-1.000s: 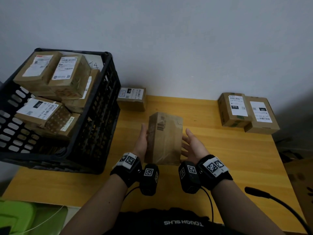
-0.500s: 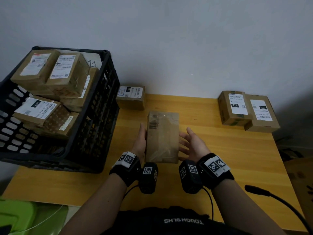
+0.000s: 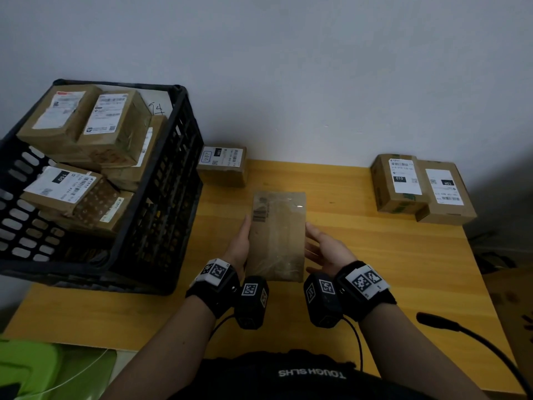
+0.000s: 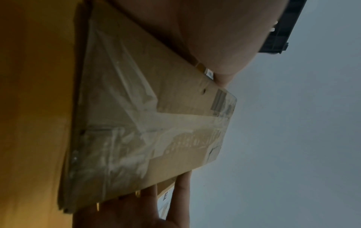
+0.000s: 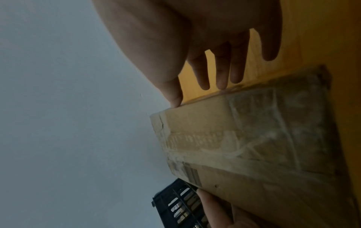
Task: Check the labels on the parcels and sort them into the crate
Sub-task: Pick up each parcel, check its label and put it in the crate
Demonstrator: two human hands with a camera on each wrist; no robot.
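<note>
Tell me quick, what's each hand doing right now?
Left hand: grips the left side of the taped parcel.
Right hand: open, straight fingers at the parcel's right edge.

Both hands, left (image 3: 239,246) and right (image 3: 326,249), hold a taped parcel (image 3: 277,235) above the table (image 3: 403,269).

Crate (image 3: 161,215) blocks left; bare table (image 3: 375,255) right, open.

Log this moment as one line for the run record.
step: label check | held parcel: plain taped face up, no shipping label visible | left hand: holds left edge | right hand: open beside right edge | crate: holds parcels
</note>
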